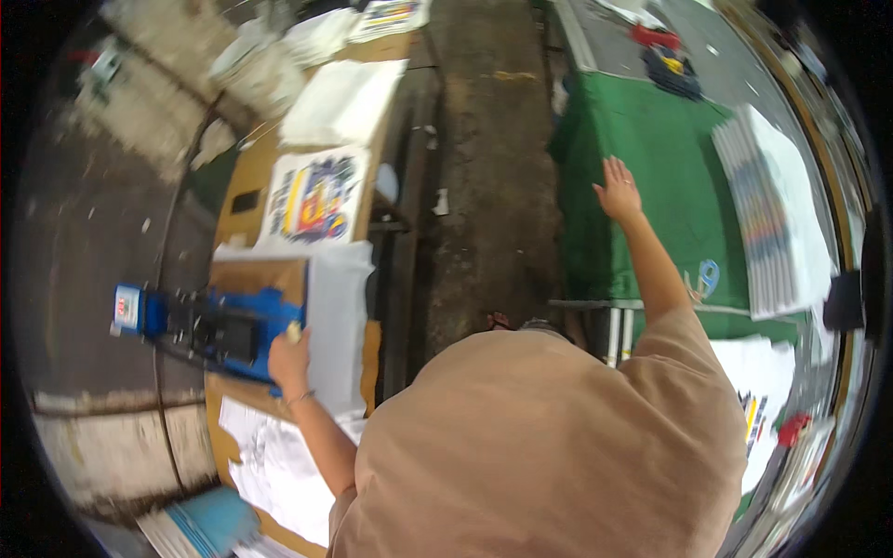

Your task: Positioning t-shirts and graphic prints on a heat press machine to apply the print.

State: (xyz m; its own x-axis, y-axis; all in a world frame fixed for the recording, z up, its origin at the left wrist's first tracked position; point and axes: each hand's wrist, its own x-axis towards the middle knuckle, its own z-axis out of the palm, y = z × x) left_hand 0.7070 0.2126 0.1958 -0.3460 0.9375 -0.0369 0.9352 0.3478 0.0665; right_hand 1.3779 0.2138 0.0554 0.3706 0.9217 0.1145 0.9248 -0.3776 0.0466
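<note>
A blue heat press (244,328) with a lit digital display (127,310) stands on the left-hand table. At its front edge, my left hand (289,363) is closed around what looks like its handle (294,332), whose pale end shows past the fingers. White fabric (342,314) lies under the press and spreads out beyond it on the aisle side. Across the aisle my right hand (619,192) is extended and holds nothing. It is over the near edge of a green cloth (670,153) covering the right-hand table; whether it touches the cloth I cannot tell.
A printed white shirt (314,195), a dark phone-like rectangle (245,201) and folded white fabric (342,101) lie farther along the left table. Stacked printed shirts (774,216) and blue-handled scissors (706,277) rest on the green cloth. A concrete aisle (488,174) runs between the tables.
</note>
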